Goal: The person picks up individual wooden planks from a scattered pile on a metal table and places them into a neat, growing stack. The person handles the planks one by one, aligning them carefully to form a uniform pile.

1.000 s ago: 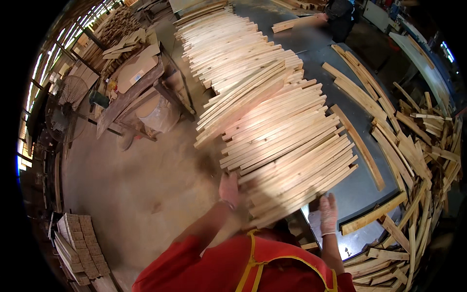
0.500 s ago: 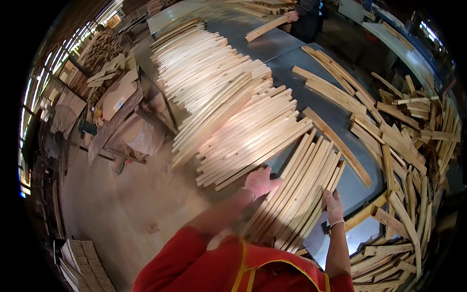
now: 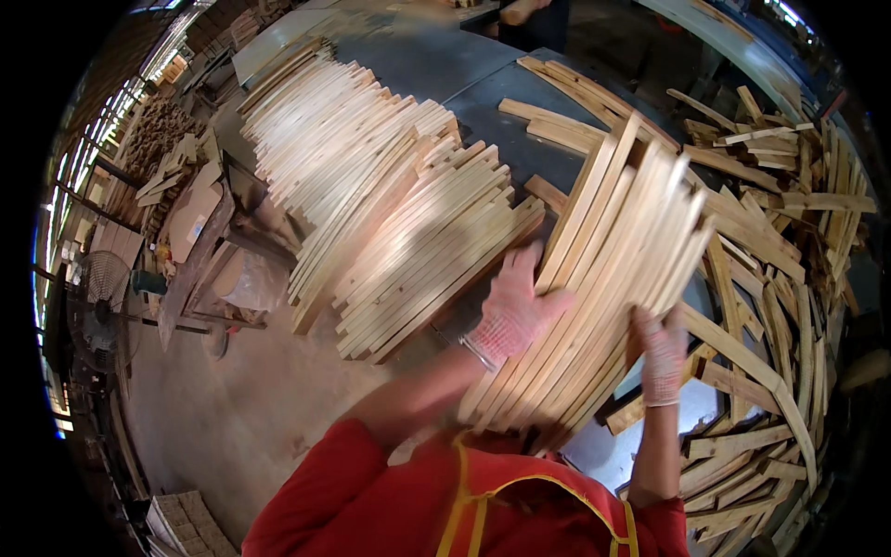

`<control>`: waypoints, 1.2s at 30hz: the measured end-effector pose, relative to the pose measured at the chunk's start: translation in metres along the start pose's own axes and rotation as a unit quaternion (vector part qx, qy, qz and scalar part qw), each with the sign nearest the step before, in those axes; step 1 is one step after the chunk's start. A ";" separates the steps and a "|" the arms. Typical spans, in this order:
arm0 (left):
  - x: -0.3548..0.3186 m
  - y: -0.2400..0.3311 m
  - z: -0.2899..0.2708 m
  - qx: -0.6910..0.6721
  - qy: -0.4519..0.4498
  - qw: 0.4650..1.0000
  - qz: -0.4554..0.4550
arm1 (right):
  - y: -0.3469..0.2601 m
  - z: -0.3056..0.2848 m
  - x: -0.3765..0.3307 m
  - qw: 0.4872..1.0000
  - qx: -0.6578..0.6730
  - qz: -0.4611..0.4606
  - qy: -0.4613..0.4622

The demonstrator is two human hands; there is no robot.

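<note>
A bundle of wooden strips (image 3: 594, 288) is squeezed between my two gloved hands in front of my body, its far end raised and slightly blurred. My left hand (image 3: 516, 311) presses on the bundle's left side, thumb lying over the edge strips. On the opposite side my right hand (image 3: 661, 353) grips the right edge, its fingertips curled against the wood. To the left of the bundle, long rows of pale strips (image 3: 418, 251) lie side by side on the dark worktable (image 3: 492, 93). Their nearest row ends close to my left hand.
Loose boards and offcuts (image 3: 770, 371) are heaped along the right side. A few longer boards (image 3: 557, 125) rest on the table beyond the bundle. At the left stand a fan (image 3: 100, 302) and a cluttered bench (image 3: 200, 223). Another person (image 3: 534, 23) is at the far table edge.
The bundle has been lifted off the table and its far end tilted up, with both hands still on it. My view has shifted, so the table rows appear further left.
</note>
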State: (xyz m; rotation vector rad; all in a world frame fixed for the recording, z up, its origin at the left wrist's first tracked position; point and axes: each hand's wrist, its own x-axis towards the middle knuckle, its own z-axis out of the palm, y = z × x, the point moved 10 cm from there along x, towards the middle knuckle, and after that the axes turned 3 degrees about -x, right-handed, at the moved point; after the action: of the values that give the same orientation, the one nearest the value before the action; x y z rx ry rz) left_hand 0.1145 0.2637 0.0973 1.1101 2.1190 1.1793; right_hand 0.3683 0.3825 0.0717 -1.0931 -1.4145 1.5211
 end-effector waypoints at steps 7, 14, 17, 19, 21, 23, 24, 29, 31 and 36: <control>-0.033 0.144 -0.102 -0.098 0.073 0.923 0.364 | -0.182 -0.012 -0.065 0.971 -0.073 -0.212 0.081; -0.065 -0.042 -0.054 0.123 -0.074 0.922 0.359 | -0.012 0.050 -0.153 0.792 -0.549 -0.255 0.072; -0.089 -0.113 -0.047 0.263 -0.111 0.896 0.340 | 0.090 0.050 -0.188 0.891 -0.426 -0.142 0.075; -0.096 -0.159 -0.051 0.380 -0.109 0.862 0.318 | 0.098 0.087 -0.209 0.869 -0.492 -0.045 0.023; -0.083 -0.200 -0.050 0.497 -0.116 0.790 0.339 | 0.108 0.120 -0.206 0.842 -0.532 0.081 -0.044; -0.070 -0.205 -0.041 0.555 -0.178 0.744 0.326 | 0.166 0.123 -0.190 0.807 -0.580 0.076 -0.074; -0.066 -0.189 -0.038 0.563 -0.213 0.735 0.311 | 0.189 0.119 -0.184 0.741 -0.669 -0.017 -0.054; -0.097 -0.180 -0.104 0.438 -0.094 0.842 0.300 | 0.149 0.123 -0.177 0.857 -0.507 0.074 -0.064; -0.127 -0.182 -0.147 0.261 -0.060 0.932 0.244 | 0.170 0.100 -0.171 0.960 -0.258 0.110 -0.001; -0.262 -0.333 -0.145 -0.147 -0.134 0.923 -0.330 | 0.156 0.138 -0.170 0.979 0.081 0.184 -0.027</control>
State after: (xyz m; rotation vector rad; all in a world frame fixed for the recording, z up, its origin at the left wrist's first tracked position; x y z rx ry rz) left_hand 0.0181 -0.1225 -0.1074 0.3379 1.7996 0.9064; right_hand 0.2968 0.1643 -0.0673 -1.2682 -1.1417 1.9031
